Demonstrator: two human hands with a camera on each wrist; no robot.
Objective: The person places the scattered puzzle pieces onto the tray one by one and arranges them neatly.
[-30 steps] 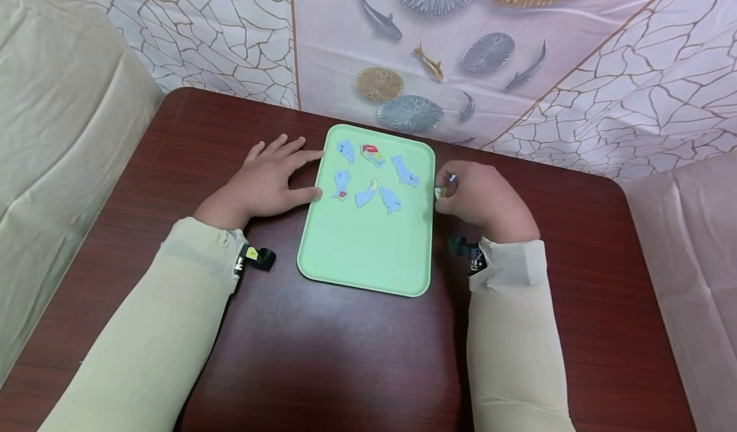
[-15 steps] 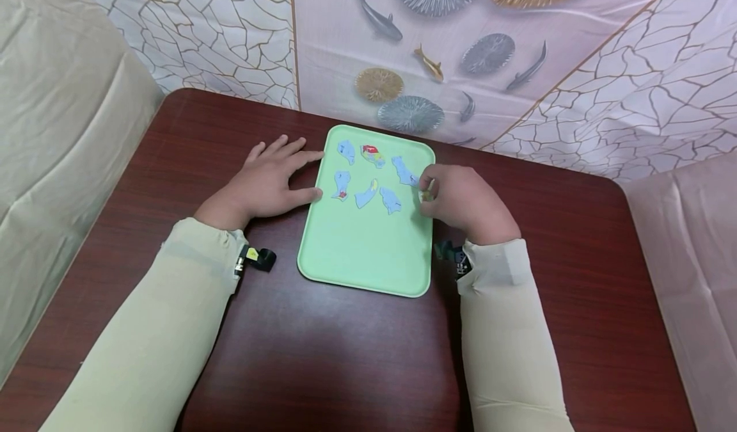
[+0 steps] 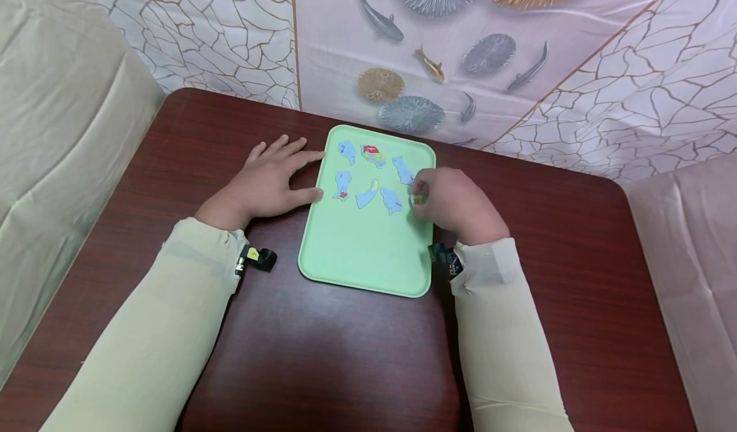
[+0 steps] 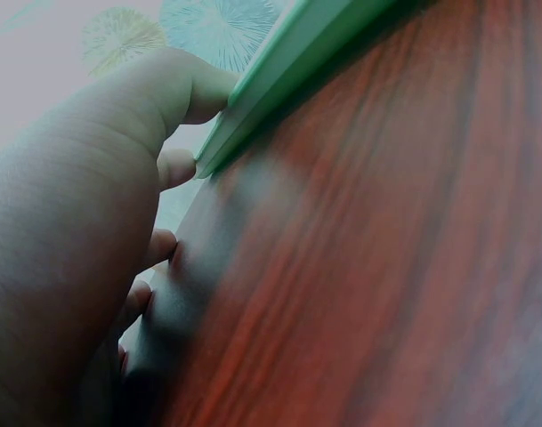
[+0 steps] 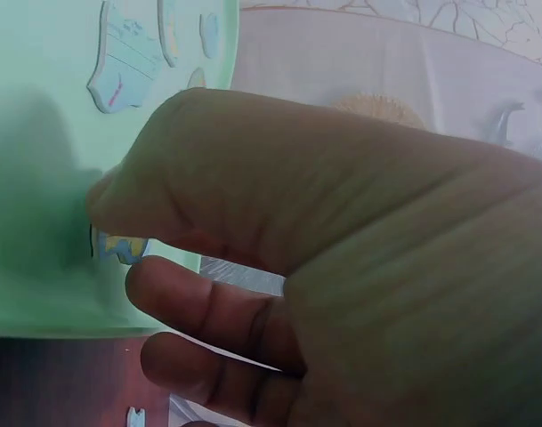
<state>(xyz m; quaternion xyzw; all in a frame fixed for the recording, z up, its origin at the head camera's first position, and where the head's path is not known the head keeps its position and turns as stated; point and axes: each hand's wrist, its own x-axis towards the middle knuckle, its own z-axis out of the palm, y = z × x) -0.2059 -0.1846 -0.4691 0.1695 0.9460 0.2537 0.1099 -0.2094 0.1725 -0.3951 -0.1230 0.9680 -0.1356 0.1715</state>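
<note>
A light green tray point(image 3: 368, 253) lies on the table with several flat, irregular map-like puzzle pieces point(image 3: 390, 200) on its far half. Most are pale blue; one point(image 3: 373, 155) has red and yellow patches. My left hand point(image 3: 265, 182) rests spread on the table at the left, with thumb and index fingertips at the tray's left rim. Over the tray's right side, my right hand point(image 3: 457, 205) pinches a small puzzle piece point(image 5: 119, 245) with yellow and blue print. Its thumb hides much of that piece in the right wrist view.
The dark red-brown table point(image 3: 322, 355) extends around the tray. A small pale blue object point(image 5: 135, 416) lies on the table past the tray's rim in the right wrist view. A patterned cloth point(image 3: 230, 29) hangs along the table's far edge.
My right hand has moved left with the pinched puzzle piece, from beside the tray's right rim to over the tray. The left hand and the tray have stayed in place.
</note>
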